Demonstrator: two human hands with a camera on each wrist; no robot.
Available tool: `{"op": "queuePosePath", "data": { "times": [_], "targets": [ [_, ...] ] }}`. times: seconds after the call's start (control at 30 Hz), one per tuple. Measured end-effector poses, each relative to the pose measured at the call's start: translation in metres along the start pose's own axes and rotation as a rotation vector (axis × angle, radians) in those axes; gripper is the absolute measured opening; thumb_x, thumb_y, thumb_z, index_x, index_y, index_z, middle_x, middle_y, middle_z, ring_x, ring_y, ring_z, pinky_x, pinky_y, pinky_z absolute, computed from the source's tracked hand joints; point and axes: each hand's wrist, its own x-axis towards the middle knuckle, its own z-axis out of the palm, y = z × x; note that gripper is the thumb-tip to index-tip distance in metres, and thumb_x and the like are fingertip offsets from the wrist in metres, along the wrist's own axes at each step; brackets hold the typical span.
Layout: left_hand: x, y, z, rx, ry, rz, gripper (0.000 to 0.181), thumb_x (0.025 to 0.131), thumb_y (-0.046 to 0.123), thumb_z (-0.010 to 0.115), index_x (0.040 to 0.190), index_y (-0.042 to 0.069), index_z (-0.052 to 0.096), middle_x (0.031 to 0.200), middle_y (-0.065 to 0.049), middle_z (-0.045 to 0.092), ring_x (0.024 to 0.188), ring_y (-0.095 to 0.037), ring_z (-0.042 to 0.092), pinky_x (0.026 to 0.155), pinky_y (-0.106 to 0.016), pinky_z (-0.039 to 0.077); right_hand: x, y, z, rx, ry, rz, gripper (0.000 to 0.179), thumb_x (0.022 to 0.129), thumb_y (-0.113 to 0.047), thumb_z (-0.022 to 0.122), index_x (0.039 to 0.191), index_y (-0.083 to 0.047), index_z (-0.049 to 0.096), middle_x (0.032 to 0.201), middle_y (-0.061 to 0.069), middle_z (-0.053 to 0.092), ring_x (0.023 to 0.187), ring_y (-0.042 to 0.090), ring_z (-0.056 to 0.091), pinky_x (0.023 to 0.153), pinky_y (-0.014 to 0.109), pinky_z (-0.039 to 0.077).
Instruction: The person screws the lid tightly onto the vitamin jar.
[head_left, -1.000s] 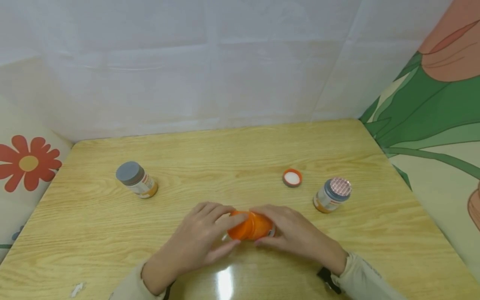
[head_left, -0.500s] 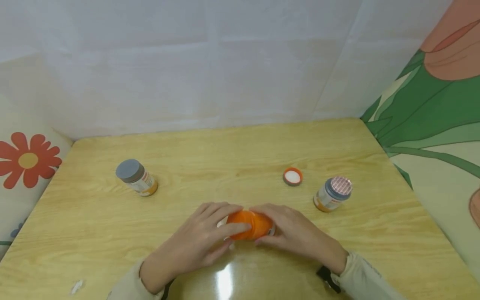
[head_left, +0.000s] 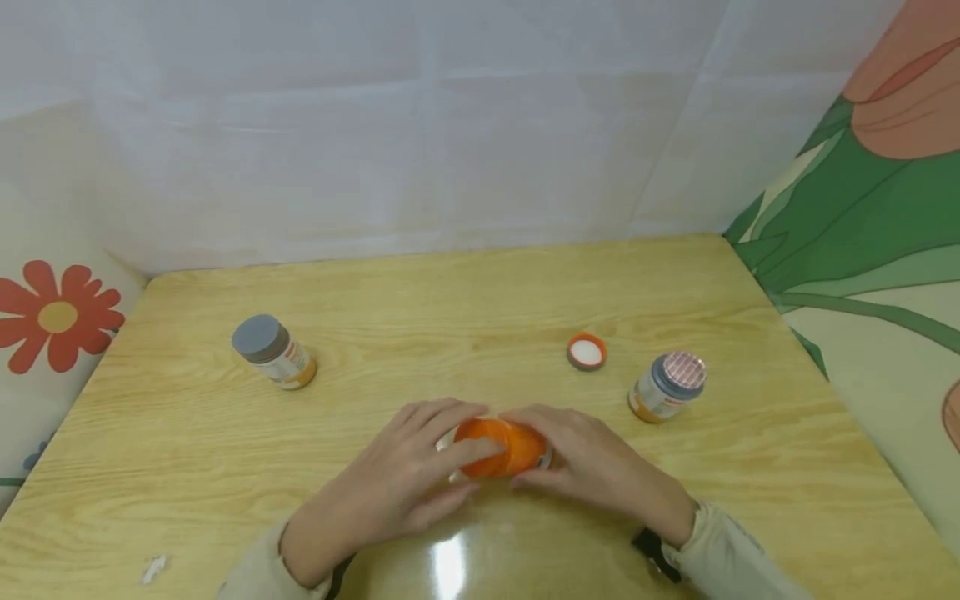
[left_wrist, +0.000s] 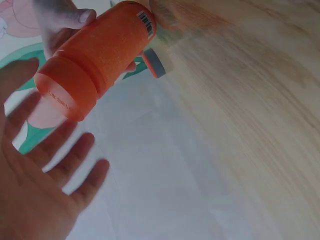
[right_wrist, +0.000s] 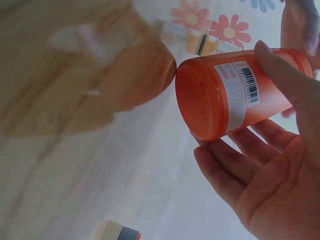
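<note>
An orange plastic bottle [head_left: 528, 450] lies tilted on its side low over the tabletop. Its wide orange cap [left_wrist: 67, 90] points left. My right hand [head_left: 592, 458] holds the bottle body, with the thumb on one side and the fingers on the other. A barcode label [right_wrist: 237, 95] shows near the base, whose edge meets its own reflection on the table. Around the cap end is my left hand [head_left: 397, 471], the index finger across the cap in the head view. In the left wrist view its fingers are spread and loosely extended, with a gap to the cap.
Back left on the wooden table [head_left: 420, 325] stands a jar with a grey lid [head_left: 260, 339]. Another jar [head_left: 655, 396], topped with a pink checked cover, stands to the right. Beside it an upturned lid [head_left: 587, 352] shows an orange rim and white lining. A white wall sheet [head_left: 420, 167] hangs behind.
My left fingers and thumb have shifted about the cap, and the index finger reaches farther right over it. My right hand and the bottle stay nearly in place.
</note>
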Motion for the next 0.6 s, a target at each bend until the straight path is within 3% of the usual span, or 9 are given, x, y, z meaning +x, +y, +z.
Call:
{"op": "queuePosePath", "data": {
  "times": [0.13, 0.23, 0.4, 0.6],
  "targets": [
    [0.003, 0.0016, -0.0002, 0.077, 0.018, -0.094, 0.045, 0.093, 0.05, 0.062, 0.128, 0.022, 0.062, 0.124, -0.003, 0.066, 0.112, -0.021, 0.061, 0.096, -0.042, 0.051, 0.0003, -0.0003, -0.0006, 0.001, -0.002, 0.003, 0.064, 0.08, -0.039, 0.081, 0.135, -0.016, 0.057, 0.123, -0.001, 0.069, 0.103, 0.01, 0.066, 0.089, 0.033, 0.058],
    [0.0043, 0.0023, 0.0002, 0.134, 0.02, -0.125, 0.047, 0.095, 0.056, 0.056, 0.126, 0.022, 0.064, 0.109, 0.002, 0.071, 0.098, -0.018, 0.064, 0.09, -0.04, 0.052, 0.0002, -0.0002, -0.0004, 0.009, -0.003, 0.012, 0.064, 0.08, -0.038, 0.081, 0.135, -0.017, 0.056, 0.123, -0.002, 0.069, 0.102, 0.009, 0.066, 0.088, 0.032, 0.058],
    [0.0052, 0.0035, 0.0012, 0.168, 0.017, -0.136, 0.047, 0.093, 0.057, 0.057, 0.123, 0.022, 0.066, 0.094, 0.005, 0.073, 0.082, -0.014, 0.065, 0.083, -0.037, 0.053, -0.0006, 0.0005, 0.0003, 0.017, -0.001, 0.018, 0.065, 0.079, -0.037, 0.082, 0.135, -0.016, 0.056, 0.124, 0.0, 0.069, 0.102, 0.01, 0.067, 0.088, 0.032, 0.058],
    [0.0052, 0.0034, 0.0009, 0.118, -0.006, -0.112, 0.044, 0.089, 0.048, 0.067, 0.125, 0.022, 0.066, 0.103, 0.004, 0.072, 0.09, -0.014, 0.065, 0.086, -0.036, 0.053, -0.0019, -0.0002, 0.0011, 0.012, 0.009, 0.026, 0.065, 0.079, -0.038, 0.081, 0.135, -0.015, 0.056, 0.124, 0.001, 0.069, 0.104, 0.012, 0.067, 0.089, 0.034, 0.058]
  ]
}}
